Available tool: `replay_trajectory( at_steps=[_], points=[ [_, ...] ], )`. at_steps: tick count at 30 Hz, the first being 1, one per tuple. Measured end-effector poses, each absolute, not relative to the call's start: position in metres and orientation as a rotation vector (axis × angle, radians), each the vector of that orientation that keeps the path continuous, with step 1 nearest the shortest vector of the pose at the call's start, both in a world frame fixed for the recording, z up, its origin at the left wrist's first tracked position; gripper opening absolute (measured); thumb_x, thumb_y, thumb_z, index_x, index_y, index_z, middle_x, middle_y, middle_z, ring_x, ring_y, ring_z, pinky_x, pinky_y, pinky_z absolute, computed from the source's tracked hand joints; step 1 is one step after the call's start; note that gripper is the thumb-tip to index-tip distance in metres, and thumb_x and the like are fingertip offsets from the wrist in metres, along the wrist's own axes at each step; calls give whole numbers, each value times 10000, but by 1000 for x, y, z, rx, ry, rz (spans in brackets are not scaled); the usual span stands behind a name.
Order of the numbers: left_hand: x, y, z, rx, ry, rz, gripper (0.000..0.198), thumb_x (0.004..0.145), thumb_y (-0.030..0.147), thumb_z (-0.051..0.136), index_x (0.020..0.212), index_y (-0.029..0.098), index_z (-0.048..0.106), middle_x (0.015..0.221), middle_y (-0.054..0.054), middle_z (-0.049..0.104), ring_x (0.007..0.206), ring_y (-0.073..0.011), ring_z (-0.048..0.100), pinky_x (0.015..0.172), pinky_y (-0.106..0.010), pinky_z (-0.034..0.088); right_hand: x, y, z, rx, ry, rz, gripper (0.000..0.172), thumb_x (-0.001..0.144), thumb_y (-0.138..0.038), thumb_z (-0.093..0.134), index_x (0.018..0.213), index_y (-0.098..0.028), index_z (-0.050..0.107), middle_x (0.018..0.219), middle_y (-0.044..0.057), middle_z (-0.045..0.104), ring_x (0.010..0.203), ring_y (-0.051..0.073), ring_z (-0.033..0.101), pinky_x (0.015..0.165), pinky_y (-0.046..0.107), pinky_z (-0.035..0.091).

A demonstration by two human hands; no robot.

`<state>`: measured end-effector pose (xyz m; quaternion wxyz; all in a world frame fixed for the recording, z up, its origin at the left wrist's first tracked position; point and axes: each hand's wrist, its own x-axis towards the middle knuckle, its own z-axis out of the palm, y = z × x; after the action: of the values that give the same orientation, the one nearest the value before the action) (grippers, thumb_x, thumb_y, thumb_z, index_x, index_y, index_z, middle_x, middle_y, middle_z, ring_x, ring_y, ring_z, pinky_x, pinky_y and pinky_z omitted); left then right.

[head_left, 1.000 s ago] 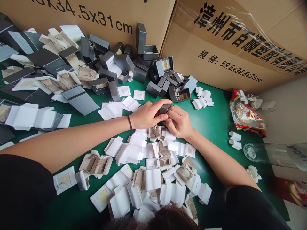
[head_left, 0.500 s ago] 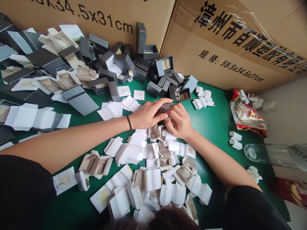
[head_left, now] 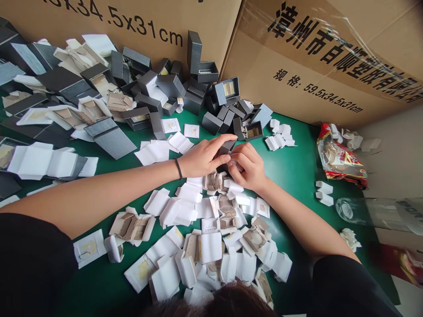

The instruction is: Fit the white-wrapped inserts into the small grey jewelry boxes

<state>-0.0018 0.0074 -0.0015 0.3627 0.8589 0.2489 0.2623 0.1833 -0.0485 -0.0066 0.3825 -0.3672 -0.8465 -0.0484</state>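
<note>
My left hand and my right hand meet over the middle of the green table. Both are closed round a small dark grey box held between them. My left thumb and fingers pinch its near side, and my right fingers curl against its right side, with a bit of white showing under them. Just below the hands lies a heap of white folded paper inserts, some showing brown cardboard insides. A black band sits on my left wrist.
Many dark grey boxes and lids are piled at the back left against two large cardboard cartons. A red snack bag and a clear glass bottle lie at the right. Small white pieces sit behind my right hand.
My right hand's fingers have shifted slightly upward along the grey box. My left hand keeps its grip and has hardly moved.
</note>
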Motion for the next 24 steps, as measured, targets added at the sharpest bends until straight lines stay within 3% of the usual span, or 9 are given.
replay_trajectory(
  at_steps=[4, 8, 13, 24],
  points=[
    [-2, 8, 0, 2254, 669, 631, 513, 919, 433, 420, 1381, 217, 368, 1372, -59, 528, 980, -136, 630, 945, -275, 480, 182, -49, -4, -955, -2149, -179, 115, 822, -169, 484, 709, -178, 504, 746, 51, 570, 738, 133, 493, 645, 293, 457],
    [-1, 8, 3, 2301, 699, 554, 539, 918, 480, 396, 1392, 226, 359, 1215, -40, 621, 762, -116, 603, 814, -265, 464, 181, -49, 0, -942, -2167, -217, 162, 814, -148, 468, 654, -172, 479, 680, 43, 555, 679, 118, 476, 588, 270, 412],
    [-1, 7, 2, 2369, 714, 538, 557, 920, 520, 369, 1382, 210, 376, 1007, -35, 674, 735, -127, 599, 770, -246, 436, 180, -49, 1, -933, -2188, -168, 215, 816, -134, 431, 605, -167, 448, 608, 33, 493, 641, 114, 446, 578, 269, 367],
    [0, 8, -1, 2401, 725, 545, 637, 901, 631, 280, 1358, 204, 402, 1139, -71, 644, 811, -144, 627, 823, -265, 446, 180, -49, 4, -877, -2186, 1, 228, 827, -116, 408, 605, -163, 431, 574, 21, 449, 621, 107, 413, 581, 256, 334]
  ],
)
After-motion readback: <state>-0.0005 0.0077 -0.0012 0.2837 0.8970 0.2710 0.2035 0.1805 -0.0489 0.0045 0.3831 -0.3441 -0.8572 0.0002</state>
